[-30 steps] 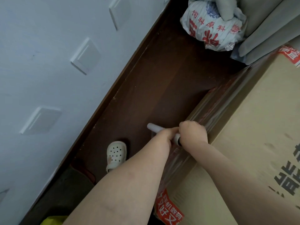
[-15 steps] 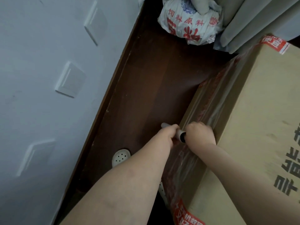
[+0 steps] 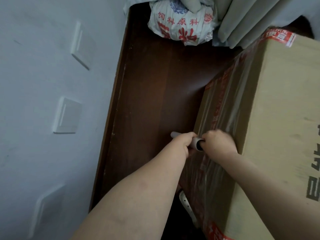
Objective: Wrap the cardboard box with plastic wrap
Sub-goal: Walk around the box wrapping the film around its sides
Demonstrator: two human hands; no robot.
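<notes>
**2 hands on the roll at the box's side**

The box stands on the dark wood floor, filling the right of the view, with red printed tape at its corners. Clear wrap lies stretched over its left side face, glossy and creased.

Both hands meet low beside that face, holding the roll, a grey tube lying roughly level and pointing away from the box. The left hand is curled round the tube's middle, and the tube's far end pokes out past its knuckles. The right hand is bunched at the tube's open end, just beside the wrapped face, fingers curled in; motion blur hides the exact hold.

A white wall with 3 flat switch plates runs along the left. At the top sits a white bag with red print, next to a grey curtain. A pale shoe shows below the forearms, by the box's base.
</notes>
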